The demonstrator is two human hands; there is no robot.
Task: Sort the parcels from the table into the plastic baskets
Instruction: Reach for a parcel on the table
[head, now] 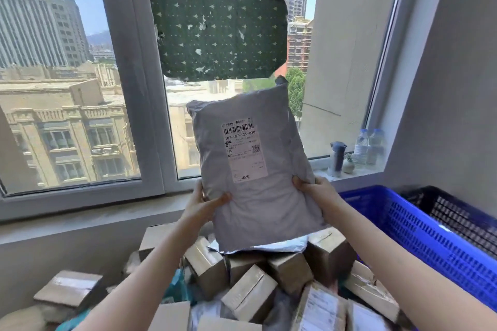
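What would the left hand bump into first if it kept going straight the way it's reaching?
Probably nothing new: the left hand already grips the grey mailer bag, so the bag is in its way. Beyond it, the line seems to lead up toward the window glass, though depth is hard to judge.

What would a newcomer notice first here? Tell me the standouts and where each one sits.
First, the grey mailer bag held upright at centre frame, label facing the camera, gripped at its lower edges by the left hand and the right hand. Below it lies a heap of cardboard boxes, and a blue plastic basket stands at the right. Behind, a dark green patterned sheet covers part of the window.
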